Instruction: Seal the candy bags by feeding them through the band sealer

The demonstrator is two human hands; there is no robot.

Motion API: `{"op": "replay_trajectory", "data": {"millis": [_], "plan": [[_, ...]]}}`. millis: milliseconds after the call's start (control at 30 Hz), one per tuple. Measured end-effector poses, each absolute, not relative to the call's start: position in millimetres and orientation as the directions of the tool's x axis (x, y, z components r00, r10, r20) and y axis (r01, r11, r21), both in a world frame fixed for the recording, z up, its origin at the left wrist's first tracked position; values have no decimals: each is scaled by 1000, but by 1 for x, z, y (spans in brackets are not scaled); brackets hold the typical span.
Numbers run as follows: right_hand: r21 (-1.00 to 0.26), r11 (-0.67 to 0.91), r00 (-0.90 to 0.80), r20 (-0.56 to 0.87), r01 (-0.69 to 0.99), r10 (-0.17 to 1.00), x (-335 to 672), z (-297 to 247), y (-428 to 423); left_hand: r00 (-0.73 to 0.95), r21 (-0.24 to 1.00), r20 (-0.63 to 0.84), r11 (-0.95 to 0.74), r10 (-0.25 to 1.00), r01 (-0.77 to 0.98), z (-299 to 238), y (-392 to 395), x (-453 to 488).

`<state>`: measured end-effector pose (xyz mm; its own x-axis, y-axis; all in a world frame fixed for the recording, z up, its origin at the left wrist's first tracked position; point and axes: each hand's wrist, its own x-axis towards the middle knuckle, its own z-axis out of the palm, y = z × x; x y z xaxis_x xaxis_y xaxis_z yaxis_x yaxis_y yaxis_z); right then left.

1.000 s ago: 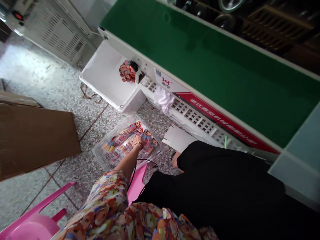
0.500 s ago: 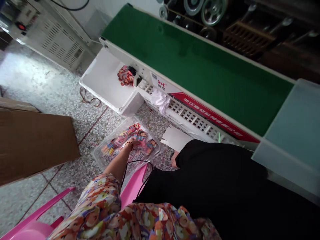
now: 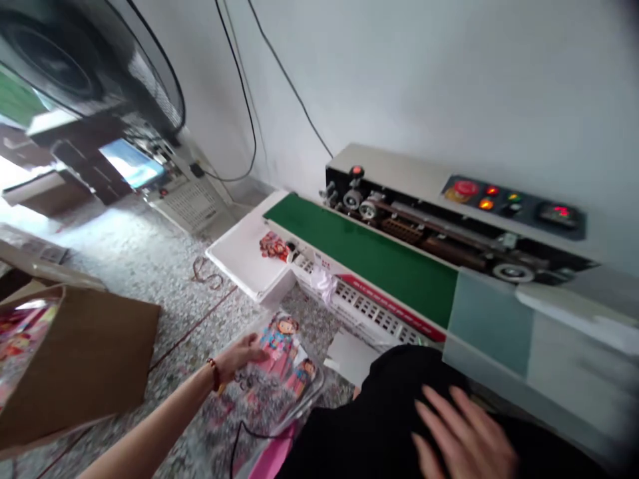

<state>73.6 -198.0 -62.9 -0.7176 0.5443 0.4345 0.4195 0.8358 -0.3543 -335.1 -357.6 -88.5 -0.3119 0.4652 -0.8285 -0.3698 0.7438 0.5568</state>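
My left hand (image 3: 238,357), with a bead bracelet at the wrist, grips a flat clear packet printed with cartoon dolls (image 3: 280,340) and holds it just above a stack of similar packets (image 3: 269,392) on the floor. My right hand (image 3: 464,439) rests open, fingers spread, on my black-clad knee at the lower right. A sealing machine with a green conveyor belt (image 3: 369,256) stands in front of me. One doll packet (image 3: 273,247) lies in the white tray (image 3: 239,256) at the belt's left end.
The machine's control panel (image 3: 514,203) shows red and orange lights. A brown cardboard box (image 3: 74,359) with more colourful packets stands at the left. A fan (image 3: 90,60) and cables are at the upper left. A pink chair edge (image 3: 269,459) shows below.
The view has swung upward from the floor to the machine and wall. My left hand has closed on a doll packet and raised it off the stack. My right hand has come into view on my knee.
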Motion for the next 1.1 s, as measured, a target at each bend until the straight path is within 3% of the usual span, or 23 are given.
{"op": "replay_trajectory", "data": {"millis": [67,167,267,333,433,533,633,700,767,867,967,1100], "plan": [[-208,930,-799,476,304,368,15,-55,-198,-204,608,-789,686,580,-399,-53,-341,-319],[-100,979,-811,548,180,205,-50,-38,-207,-97,668,-715,634,693,-390,-8,-314,-281],[-94,993,-803,586,70,112,-63,-26,-205,-30,681,-668,594,744,-427,23,-292,-242],[-146,989,-792,600,29,112,-47,-21,-196,46,649,-662,604,748,-462,37,-280,-222],[-292,956,-776,595,35,210,-4,-10,-177,198,589,-663,667,722,-457,56,-261,-201],[-553,820,-702,526,146,480,41,7,-159,396,579,-570,694,720,-429,72,-233,-181],[-807,494,-537,274,322,798,81,28,-135,474,691,-471,645,744,-326,77,-191,-149],[-884,275,-397,114,377,911,106,37,-113,418,839,-419,520,806,-161,72,-159,-119],[-929,136,-293,31,345,956,128,41,-88,324,957,-291,273,900,103,63,-129,-87],[-963,14,-225,-49,268,973,150,36,-54,214,859,-40,-76,976,507,47,-92,-44],[-907,0,-178,-83,422,981,161,24,-26,123,674,-22,-76,992,735,33,-65,-13],[-739,6,-86,-70,674,994,174,12,-5,41,550,-59,-1,997,835,14,-45,11]]}}
